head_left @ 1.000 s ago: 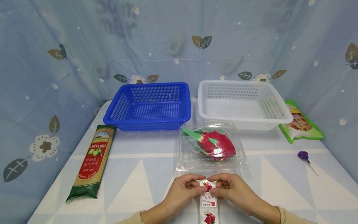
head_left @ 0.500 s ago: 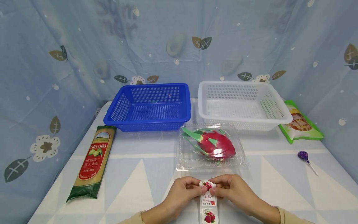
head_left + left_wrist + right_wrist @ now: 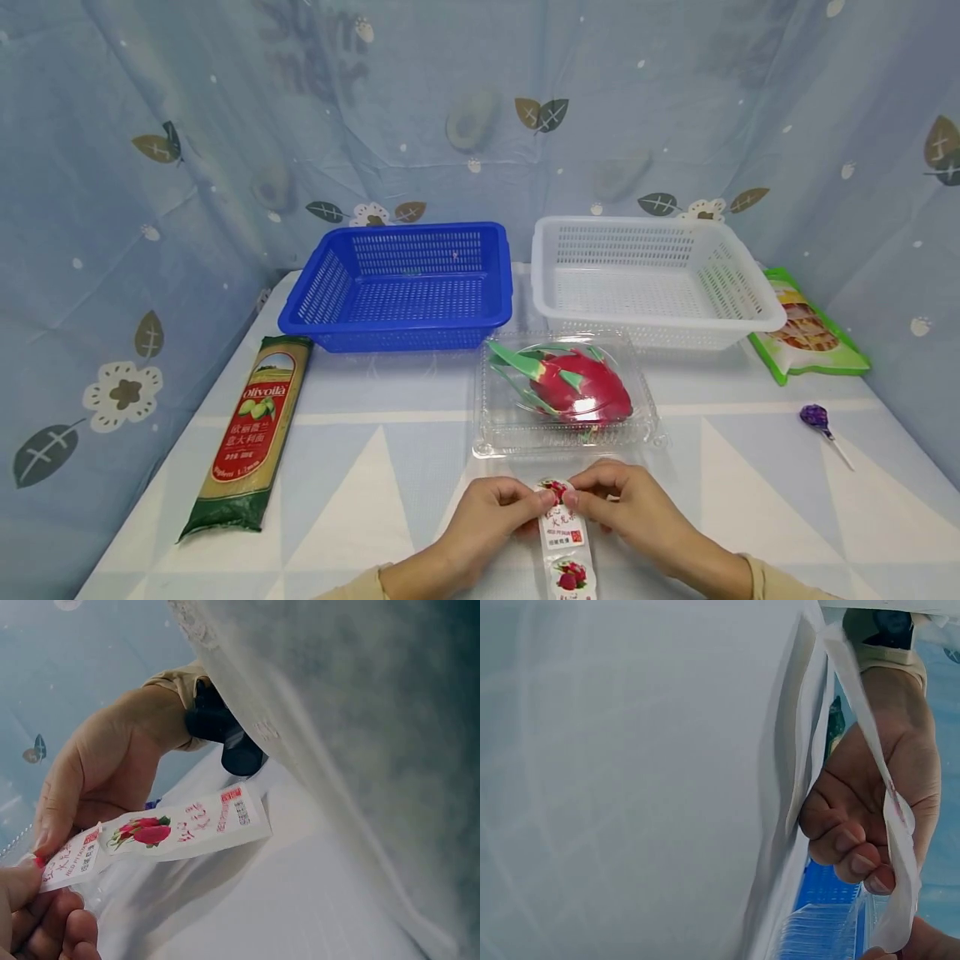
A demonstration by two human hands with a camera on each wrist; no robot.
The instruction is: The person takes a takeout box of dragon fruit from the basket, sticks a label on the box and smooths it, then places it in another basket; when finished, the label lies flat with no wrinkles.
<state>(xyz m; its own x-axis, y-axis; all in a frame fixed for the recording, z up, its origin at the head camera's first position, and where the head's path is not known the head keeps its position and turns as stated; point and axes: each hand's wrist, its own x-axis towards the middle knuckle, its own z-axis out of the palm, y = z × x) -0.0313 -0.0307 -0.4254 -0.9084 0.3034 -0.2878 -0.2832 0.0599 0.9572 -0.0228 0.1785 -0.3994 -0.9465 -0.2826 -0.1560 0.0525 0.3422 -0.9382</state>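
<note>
A strip of dragon fruit stickers point(image 3: 564, 533) hangs down between my two hands in front of the clear box. My left hand point(image 3: 487, 525) pinches its upper left edge between thumb and fingers. On the upper right edge, the thumb and forefinger of my right hand point(image 3: 637, 508) pinch the same strip. The left wrist view shows the printed face of the sticker strip point(image 3: 187, 825), bent near the fingertips. Its pale back curls past my left hand point(image 3: 889, 765) in the right wrist view. Just beyond the hands sits a clear plastic box point(image 3: 495, 429) with a red dragon fruit point(image 3: 592, 387) inside.
A blue basket point(image 3: 397, 337) and a white basket point(image 3: 660, 321) stand at the back. A spaghetti packet point(image 3: 251, 425) lies at left. To the right are a green snack bag point(image 3: 810, 329) and a purple lollipop point(image 3: 816, 417). A patterned curtain point(image 3: 465, 125) surrounds the table.
The sticker strip's lower end has swung slightly right. My right hand's fingers have lifted a little, and the left fingers have shifted slightly. Box, baskets and packets have stayed put.
</note>
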